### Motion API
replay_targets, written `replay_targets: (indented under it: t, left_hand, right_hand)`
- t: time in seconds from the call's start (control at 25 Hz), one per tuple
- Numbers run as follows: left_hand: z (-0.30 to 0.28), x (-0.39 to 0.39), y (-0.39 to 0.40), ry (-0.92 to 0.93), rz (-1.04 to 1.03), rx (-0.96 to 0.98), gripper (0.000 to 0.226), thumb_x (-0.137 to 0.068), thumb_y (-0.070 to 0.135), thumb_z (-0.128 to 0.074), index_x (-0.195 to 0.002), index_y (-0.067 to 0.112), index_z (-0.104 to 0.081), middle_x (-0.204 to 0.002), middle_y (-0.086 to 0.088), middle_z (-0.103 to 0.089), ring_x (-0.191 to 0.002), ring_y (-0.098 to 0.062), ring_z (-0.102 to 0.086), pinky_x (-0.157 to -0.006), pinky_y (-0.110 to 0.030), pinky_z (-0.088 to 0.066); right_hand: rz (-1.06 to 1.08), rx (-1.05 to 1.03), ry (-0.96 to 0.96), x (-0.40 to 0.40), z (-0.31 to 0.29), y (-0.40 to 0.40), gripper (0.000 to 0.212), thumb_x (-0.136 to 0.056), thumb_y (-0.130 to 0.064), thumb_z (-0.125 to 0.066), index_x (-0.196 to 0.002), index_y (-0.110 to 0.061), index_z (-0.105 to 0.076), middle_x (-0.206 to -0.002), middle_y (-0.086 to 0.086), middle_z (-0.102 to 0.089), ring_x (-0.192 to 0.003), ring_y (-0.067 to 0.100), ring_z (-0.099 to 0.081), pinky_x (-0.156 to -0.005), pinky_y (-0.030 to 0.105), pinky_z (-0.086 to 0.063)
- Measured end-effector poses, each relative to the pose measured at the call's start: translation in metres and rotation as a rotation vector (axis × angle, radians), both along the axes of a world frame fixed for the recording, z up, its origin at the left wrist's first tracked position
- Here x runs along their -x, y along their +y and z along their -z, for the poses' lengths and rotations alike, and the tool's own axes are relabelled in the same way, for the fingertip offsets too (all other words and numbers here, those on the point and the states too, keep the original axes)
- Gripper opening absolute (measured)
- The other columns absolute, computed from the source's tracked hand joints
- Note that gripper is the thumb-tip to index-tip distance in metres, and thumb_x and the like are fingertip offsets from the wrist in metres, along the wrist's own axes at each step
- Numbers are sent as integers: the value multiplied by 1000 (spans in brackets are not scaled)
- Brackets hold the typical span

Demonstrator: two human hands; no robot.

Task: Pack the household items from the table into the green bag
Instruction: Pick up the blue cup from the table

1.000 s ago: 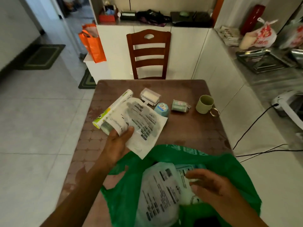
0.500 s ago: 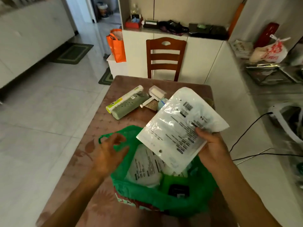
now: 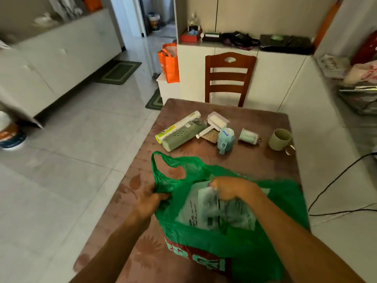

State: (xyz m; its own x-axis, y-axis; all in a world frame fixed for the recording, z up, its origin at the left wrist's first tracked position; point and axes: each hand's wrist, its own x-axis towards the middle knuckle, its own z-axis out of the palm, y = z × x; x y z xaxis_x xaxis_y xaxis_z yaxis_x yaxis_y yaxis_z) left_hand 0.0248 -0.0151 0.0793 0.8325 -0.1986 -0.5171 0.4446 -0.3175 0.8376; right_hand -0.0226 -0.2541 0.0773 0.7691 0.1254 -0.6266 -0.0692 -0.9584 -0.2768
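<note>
Bag (image 3: 255, 246): green plastic, open on the near end of the table (image 3: 240, 164); near edge cut off by the frame bottom, red and white print on the front only partly readable.
Left hand (image 3: 150, 202): closed on the bag's left rim below the handle loop (image 3: 163, 170); fingertips buried in the plastic.
Right hand (image 3: 230, 188): inside the bag mouth, fingers curled shut on a white packet (image 3: 216, 211); fingertips hidden behind the film.
Packet: mostly inside the bag, blurred; black print unreadable, lower part screened by green plastic.
Left on the table, far half: white roll (image 3: 177, 127) lying against a grey-green case (image 3: 181, 137); lint roller (image 3: 216, 123) just beside them, its handle over a small speckled item too blurred to name.
Blue item (image 3: 225, 139): small, pale blue, near the lint roller; kind unclear.
Mint cylinder (image 3: 248, 136): on its side, apart from the blue item.
Mug (image 3: 279, 139): green, upright, near the right edge.
Chair (image 3: 229, 78): at the far end, seat hidden by the table.
Bag contents deeper down: cannot tell.
</note>
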Motion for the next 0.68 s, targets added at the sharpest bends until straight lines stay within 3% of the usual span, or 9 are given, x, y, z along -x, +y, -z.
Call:
replay_targets:
  t: [0.12,0.24,0.36,0.44,0.52,0.68]
  left_hand:
    - [14,-12,13,31,-27,-16,30,-79,-9,-62,-105,6,-64,-96,-17,-71,-78,-27,-65,-69,-41,-57]
    - [12,-30,10,7,-39,37,64,-68,7,-80,-122,18,-48,-111,-3,-60,-95,-18,-60,-68,-29,-54]
    - [-6,-60,-19,-334,172,-42,93,-56,34,-87,-133,33,-35,-128,14,-43,-114,-8,-45,-93,-31,-44]
    - [-6,-86,-47,-585,336,-183,91,-64,42,-82,-139,36,-30,-141,12,-35,-126,-10,-36,-103,-37,-37]
    - [9,-114,-71,-795,554,-355,76,-68,53,-71,-134,37,-38,-144,5,-41,-128,-17,-41,-107,-46,-37]
    - [39,-132,-93,-792,983,-487,51,-82,53,-59,-128,33,-48,-136,6,-53,-118,-15,-51,-102,-40,-40]
  right_hand:
    - [46,-25,148,4,30,13,43,-91,-4,-51,-134,-14,-52,-132,8,-56,-109,28,-57,-90,36,-50]
    - [104,-149,119,-10,21,-2,33,-87,-18,-61,-120,-19,-60,-124,3,-61,-101,20,-58,-86,33,-50]
    - [477,-488,-175,-36,-4,-34,14,-83,-19,-65,-92,-30,-64,-96,-5,-66,-82,11,-62,-76,30,-53]
    - [834,-570,-449,-58,-1,-53,14,-84,-12,-62,-86,-26,-60,-84,1,-63,-69,14,-59,-62,31,-51]
    - [982,-382,-535,-86,26,-75,19,-82,-13,-62,-97,-25,-59,-90,5,-64,-78,21,-62,-68,39,-53]
    - [918,-87,-213,-138,102,-93,67,-77,-25,-58,-140,-22,-36,-130,13,-54,-111,32,-56,-93,45,-48]
